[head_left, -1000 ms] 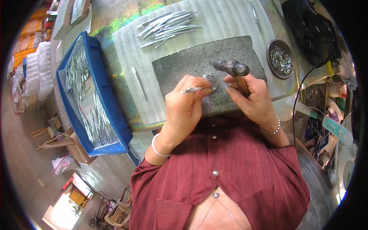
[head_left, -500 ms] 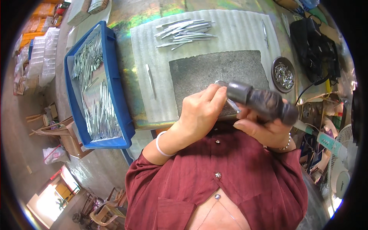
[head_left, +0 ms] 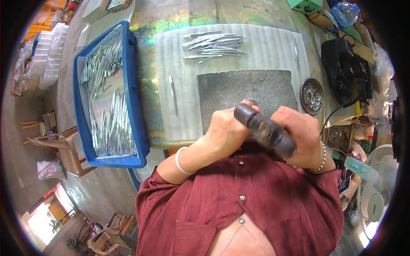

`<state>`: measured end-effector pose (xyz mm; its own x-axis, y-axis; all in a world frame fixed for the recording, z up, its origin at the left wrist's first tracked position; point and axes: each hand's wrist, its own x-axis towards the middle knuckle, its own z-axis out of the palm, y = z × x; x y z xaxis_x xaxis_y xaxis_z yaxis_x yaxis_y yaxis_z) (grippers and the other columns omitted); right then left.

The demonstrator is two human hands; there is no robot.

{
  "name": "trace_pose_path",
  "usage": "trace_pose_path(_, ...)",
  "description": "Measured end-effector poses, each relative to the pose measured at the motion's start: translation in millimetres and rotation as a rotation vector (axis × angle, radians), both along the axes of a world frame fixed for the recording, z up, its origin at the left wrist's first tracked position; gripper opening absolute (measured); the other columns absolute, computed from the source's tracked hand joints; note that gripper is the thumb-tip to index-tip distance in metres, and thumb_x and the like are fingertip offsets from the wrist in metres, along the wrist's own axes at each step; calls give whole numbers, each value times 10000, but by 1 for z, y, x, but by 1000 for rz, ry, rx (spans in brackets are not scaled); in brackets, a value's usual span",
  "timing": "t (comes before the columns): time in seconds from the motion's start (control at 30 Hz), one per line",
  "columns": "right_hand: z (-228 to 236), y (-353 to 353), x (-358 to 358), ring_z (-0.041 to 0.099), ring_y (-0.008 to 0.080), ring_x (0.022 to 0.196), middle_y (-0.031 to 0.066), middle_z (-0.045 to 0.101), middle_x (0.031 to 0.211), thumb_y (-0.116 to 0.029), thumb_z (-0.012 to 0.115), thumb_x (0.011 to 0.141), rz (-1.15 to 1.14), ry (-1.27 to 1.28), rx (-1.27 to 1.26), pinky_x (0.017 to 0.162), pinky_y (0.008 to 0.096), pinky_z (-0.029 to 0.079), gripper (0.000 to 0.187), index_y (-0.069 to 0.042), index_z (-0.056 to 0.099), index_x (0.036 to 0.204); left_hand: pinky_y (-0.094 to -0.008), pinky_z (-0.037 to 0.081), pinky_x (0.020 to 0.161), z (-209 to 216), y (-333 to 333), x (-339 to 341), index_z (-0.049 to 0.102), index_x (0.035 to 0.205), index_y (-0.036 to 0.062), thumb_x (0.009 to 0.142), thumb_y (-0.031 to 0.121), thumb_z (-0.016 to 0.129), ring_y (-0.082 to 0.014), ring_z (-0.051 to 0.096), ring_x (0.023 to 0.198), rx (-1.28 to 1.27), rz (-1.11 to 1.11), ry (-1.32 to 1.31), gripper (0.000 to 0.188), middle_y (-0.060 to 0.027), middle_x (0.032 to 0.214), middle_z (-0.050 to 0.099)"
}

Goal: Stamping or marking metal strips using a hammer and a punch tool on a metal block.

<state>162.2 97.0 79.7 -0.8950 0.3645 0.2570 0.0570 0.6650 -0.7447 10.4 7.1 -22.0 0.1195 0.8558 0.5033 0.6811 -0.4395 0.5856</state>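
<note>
A black hammer (head_left: 265,130) is raised over the near edge of a dark grey slab (head_left: 243,87); its head is slightly blurred and hides the handle. My right hand (head_left: 301,130) is closed around it. Just left of the hammer head, my left hand (head_left: 226,129) is closed with fingers pinched. A small silver metal piece (head_left: 253,102) pokes out past its fingertips; the rest of that piece is hidden. Beyond the slab lies a pile of thin silver metal strips (head_left: 215,45) on a white foam sheet (head_left: 181,126).
A blue tray (head_left: 140,106) with many metal strips stands at left. Single strips lie on the foam at left (head_left: 172,96) and right (head_left: 295,53). To the right are a round bowl (head_left: 304,106) of small metal bits, a black bag-like object (head_left: 335,72) with a cable and a fan (head_left: 376,183).
My right hand has turned over and the hammer head has swung left and down toward me, covering the strip seen between my hands before. The whole view has shifted slightly.
</note>
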Motion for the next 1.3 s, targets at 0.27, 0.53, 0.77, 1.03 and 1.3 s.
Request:
trace_pose_path(0.27, 21, -16, 51, 579, 149, 699, 103, 586, 908, -26, 591, 852, -283, -117, -422, 616, 250, 472, 409, 12, 420, 1221, -331, 477, 477, 9, -4, 2, 521, 884, 62, 710, 40, 591, -233, 615, 616, -115, 130, -36, 188, -62, 788, 545)
trace_pose_path(0.53, 33, -9, 53, 624, 238, 647, 179, 626, 900, -20, 640, 809, -98, -112, 10, 571, 303, 500, 422, 63, 489, 1194, -307, 472, 461, 10, -1, 2, 582, 856, 87, 659, -73, 572, -217, 594, 577, -109, 178, -75, 254, -38, 774, 600)
trace_pose_path(0.77, 38, -12, 43, 627, 230, 640, 156, 630, 849, 24, 670, 723, -85, -107, 230, 536, 285, 495, 465, 83, 521, 1160, -305, 478, 468, 12, -1, 2, 581, 851, 92, 645, -84, 574, -215, 605, 592, -133, 177, -82, 271, -35, 769, 607)
trace_pose_path(1.03, 41, -18, 44, 642, 251, 674, 190, 638, 881, 67, 679, 675, -112, -76, 285, 565, 301, 513, 495, 109, 522, 1142, -302, 475, 467, 11, -1, 1, 577, 845, 93, 629, -94, 568, -216, 605, 594, -143, 161, -87, 286, -31, 772, 610)
trace_pose_path(1.3, 40, -13, 38, 630, 236, 655, 163, 623, 815, 48, 675, 691, -49, -161, 267, 549, 289, 499, 478, 96, 525, 1143, -308, 467, 464, 7, 0, 2, 547, 846, 77, 671, -42, 590, -214, 599, 586, -130, 139, -93, 216, -40, 756, 567)
